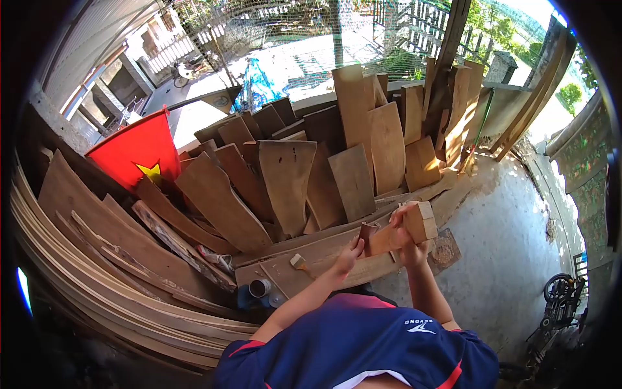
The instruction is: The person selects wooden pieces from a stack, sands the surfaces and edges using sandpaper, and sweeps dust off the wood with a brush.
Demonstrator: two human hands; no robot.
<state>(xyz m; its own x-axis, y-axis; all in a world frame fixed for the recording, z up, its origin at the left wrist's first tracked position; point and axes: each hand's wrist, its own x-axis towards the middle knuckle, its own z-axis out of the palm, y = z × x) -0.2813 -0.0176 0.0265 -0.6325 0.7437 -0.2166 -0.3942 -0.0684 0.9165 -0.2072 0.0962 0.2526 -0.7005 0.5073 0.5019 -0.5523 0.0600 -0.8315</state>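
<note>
My right hand (406,236) is wrapped around a pale wooden block (421,222), which is tilted with its squarish end facing right. My left hand (348,255) pinches a folded brown sheet that looks like sandpaper (367,235), held against or close beside the left end of the block. Whether the two touch I cannot tell. Below my hands runs a wooden bench (356,275). A paintbrush (299,262) lies on it to the left of my left hand. Beyond that stands an open can (260,288).
Many boards (287,181) lean along the far side of the bench. Long curved planks (123,311) are stacked at left. A red flag with a yellow star (139,149) hangs behind them. Concrete floor (492,259) lies to the right, with dark machinery (560,305) at its edge.
</note>
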